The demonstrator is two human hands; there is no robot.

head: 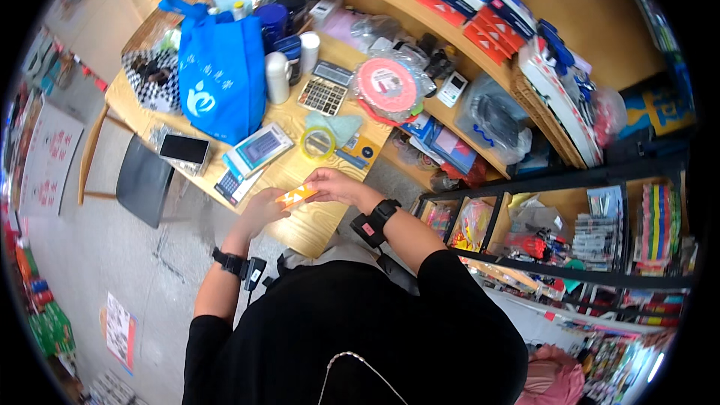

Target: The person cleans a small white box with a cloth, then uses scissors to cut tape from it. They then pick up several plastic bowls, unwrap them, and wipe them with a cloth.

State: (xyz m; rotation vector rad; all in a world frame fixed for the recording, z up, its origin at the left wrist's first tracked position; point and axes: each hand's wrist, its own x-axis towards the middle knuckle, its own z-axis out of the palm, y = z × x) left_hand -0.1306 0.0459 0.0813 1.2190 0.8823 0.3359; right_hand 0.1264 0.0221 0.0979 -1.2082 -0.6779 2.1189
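Both hands hold a small orange packet with white markings (296, 197) over the near edge of the wooden table (312, 230). My left hand (263, 211) grips its left end, and my right hand (336, 185) pinches its right end. Just beyond the hands lie a roll of yellow tape (318, 143), a blue-grey cutter or pen-like tool (352, 158) and a greenish cloth (344, 127). Left of these, a boxed calculator (259, 149) rests partly over another printed calculator box (229, 187). Whether the packet is sealed cannot be told.
A blue tote bag (222, 79), white bottles (277, 77), a desk calculator (322, 95) and a pink round item in plastic (388, 83) stand or lie farther back. A smartphone (184, 148) lies at the left edge near a chair (143, 180). Stocked shelves (506, 177) are on the right.
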